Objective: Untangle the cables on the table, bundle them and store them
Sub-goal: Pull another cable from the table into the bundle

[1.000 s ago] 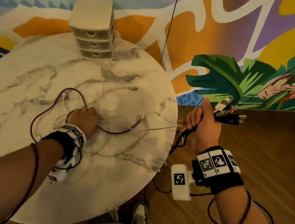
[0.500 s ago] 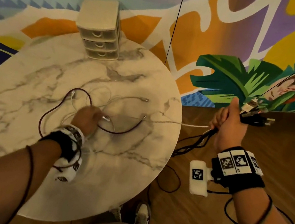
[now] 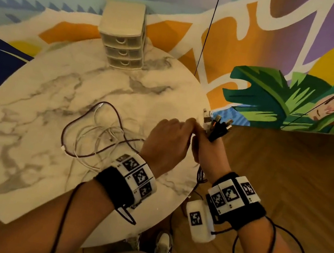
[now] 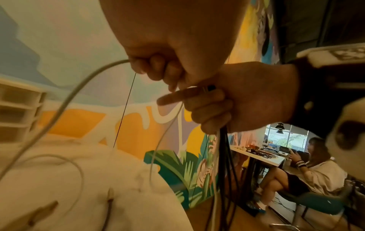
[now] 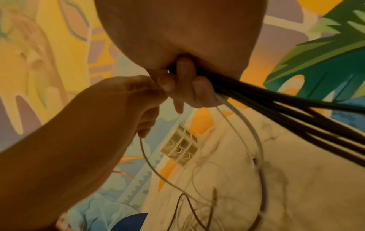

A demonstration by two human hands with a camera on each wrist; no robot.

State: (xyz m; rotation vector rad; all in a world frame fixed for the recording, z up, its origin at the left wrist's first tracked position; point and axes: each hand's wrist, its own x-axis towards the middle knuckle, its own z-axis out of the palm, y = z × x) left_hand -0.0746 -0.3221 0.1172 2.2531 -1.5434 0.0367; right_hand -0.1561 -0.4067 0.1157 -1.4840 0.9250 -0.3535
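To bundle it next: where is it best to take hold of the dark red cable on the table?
Probably at the dark red cable's raised far loop, from above with the left hand: the loop lies clear of the white cables, and its near stretch crosses them.

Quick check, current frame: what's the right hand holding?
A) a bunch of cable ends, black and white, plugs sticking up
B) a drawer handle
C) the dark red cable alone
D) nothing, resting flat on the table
A: the right hand grips a bunch of cables at the table edge, plugs pointing up; the right wrist view shows black and white strands trailing from its grip, while the dark red cable lies on the marble.
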